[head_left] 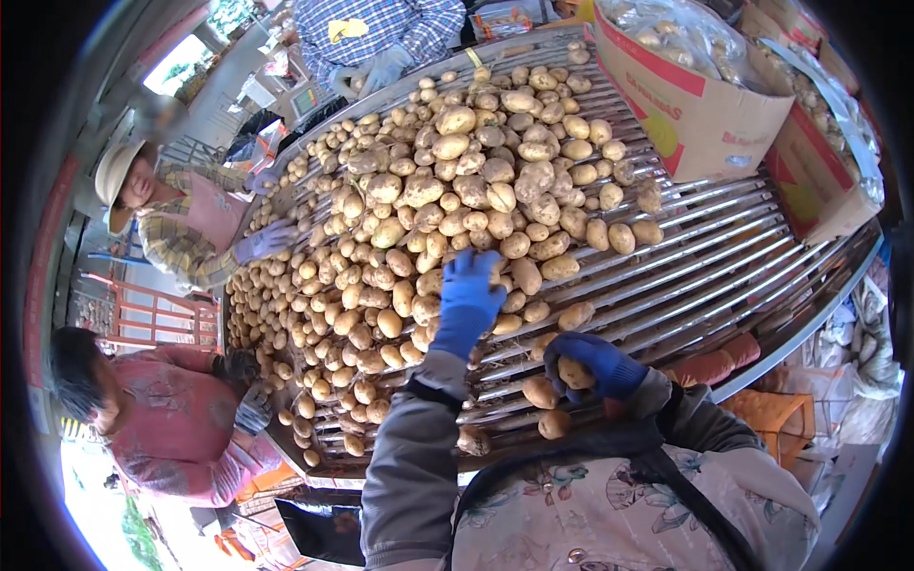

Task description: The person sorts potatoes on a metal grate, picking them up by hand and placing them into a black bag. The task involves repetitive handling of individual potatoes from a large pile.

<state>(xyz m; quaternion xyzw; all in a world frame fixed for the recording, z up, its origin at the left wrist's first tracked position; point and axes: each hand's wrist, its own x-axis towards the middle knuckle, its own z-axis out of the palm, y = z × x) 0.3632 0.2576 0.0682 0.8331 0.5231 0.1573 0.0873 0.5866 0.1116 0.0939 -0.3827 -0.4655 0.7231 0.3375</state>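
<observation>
A large heap of potatoes (pixel 419 190), some caked with soil, covers much of a slatted metal sorting table (pixel 705 243). My left hand (pixel 466 303), in a blue glove, rests on the near side of the heap with its fingers apart, and potatoes lie against them. Lower right, my right hand (pixel 609 366), in a darker blue glove, curls around a potato (pixel 574 373); its palm side is partly hidden. Two loose potatoes (pixel 554 423) lie on the slats just beside this hand.
Cardboard boxes (pixel 700 105) with plastic-wrapped contents stand at the table's far right. Co-workers (pixel 186 414) line the left side, gloved hands at the heap, and another person (pixel 381 38) stands at the far edge. An orange plastic crate (pixel 776 419) sits beyond the right edge.
</observation>
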